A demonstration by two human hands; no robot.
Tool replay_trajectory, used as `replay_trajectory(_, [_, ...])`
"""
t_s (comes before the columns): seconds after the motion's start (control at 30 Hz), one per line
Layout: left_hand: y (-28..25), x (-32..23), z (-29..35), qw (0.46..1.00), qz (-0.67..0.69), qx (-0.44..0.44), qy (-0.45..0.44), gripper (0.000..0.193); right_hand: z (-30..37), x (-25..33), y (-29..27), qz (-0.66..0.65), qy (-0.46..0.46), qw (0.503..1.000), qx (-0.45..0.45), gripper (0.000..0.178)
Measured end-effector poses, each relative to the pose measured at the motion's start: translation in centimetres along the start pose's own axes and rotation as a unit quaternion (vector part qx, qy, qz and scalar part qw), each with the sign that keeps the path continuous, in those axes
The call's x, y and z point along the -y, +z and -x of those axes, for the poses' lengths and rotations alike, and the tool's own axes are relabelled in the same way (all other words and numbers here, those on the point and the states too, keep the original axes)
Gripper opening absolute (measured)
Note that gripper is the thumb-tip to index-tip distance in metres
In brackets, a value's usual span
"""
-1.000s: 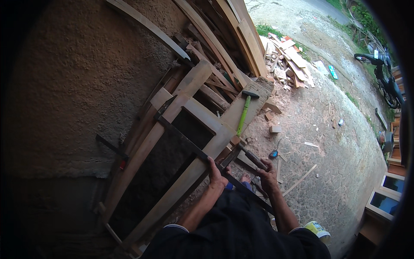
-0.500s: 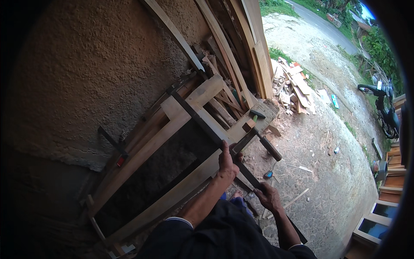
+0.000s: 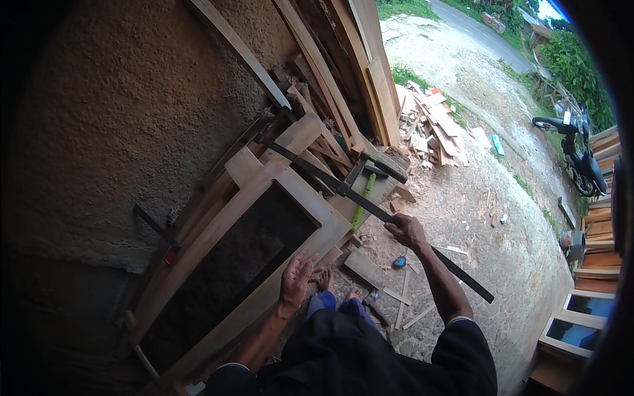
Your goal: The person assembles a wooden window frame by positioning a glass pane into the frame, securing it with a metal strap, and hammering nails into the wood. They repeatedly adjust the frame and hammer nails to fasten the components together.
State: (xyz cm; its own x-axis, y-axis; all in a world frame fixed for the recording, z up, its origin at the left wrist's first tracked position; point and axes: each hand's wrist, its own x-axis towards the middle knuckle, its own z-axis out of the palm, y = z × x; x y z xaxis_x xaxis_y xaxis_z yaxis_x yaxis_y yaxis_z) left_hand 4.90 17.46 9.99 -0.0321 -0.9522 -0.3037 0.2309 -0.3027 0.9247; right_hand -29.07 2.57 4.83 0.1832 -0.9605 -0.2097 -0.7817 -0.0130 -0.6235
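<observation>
My right hand [image 3: 405, 232] is wrapped around the long dark bar of a bar clamp [image 3: 376, 210]. The bar slants past the far end of a wooden frame [image 3: 330, 228], and its fixed end is over the wood blocks by the wall. The clamp's sliding jaw and screw handle [image 3: 388, 169] stick out beyond the frame. My left hand [image 3: 297, 282] rests against the frame's near long side, fingers stretched out and off the clamp. Under the clamp lies a hammer [image 3: 360, 208] with a green handle on a board.
A second clamp [image 3: 157, 228] with a red end sits on the frame's wall side. Planks [image 3: 376, 72] lean at the back beside a heap of wood offcuts [image 3: 436, 125]. A tape measure [image 3: 399, 262] and sticks lie on the floor near my feet. A motorbike [image 3: 578, 155] stands far right.
My left hand has let go of the clamp and come down to the frame's side. The clamp has shifted off the frame toward its far end, held by my right hand.
</observation>
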Motion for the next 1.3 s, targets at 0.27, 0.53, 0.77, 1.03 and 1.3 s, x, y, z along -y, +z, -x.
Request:
replay_trajectory(0.27, [-9.3, 4.9, 12.6, 0.971, -0.186, -0.102, -0.111, 0.04, -5.0, -3.1, 2.5, 0.006, -0.043, 0.999, 0.028, 0.043])
replay_trajectory(0.53, [-14.5, 11.4, 23.4, 0.911, -0.1, -0.306, -0.256, 0.044, -6.8, -5.5, 4.4, -0.041, -0.079, 0.995, 0.046, 0.04])
replay_trajectory(0.77, [-17.0, 13.4, 27.3, 0.828, 0.183, -0.499, -0.179, 0.083, -6.2, -4.8, 4.2, 0.029, -0.113, 0.993, -0.007, 0.038])
replay_trajectory(1.03, [-25.1, 14.0, 28.6, 0.647, 0.371, -0.666, 0.022, 0.093, -5.7, 4.1, 3.5, 0.058, -0.149, 0.973, -0.166, 0.028])
replay_trajectory(1.3, [-34.1, 17.0, 31.9, 0.634, 0.452, -0.614, 0.131, 0.082, -5.7, 28.3, 16.2, -0.045, -0.394, 0.918, 0.002, 0.02])
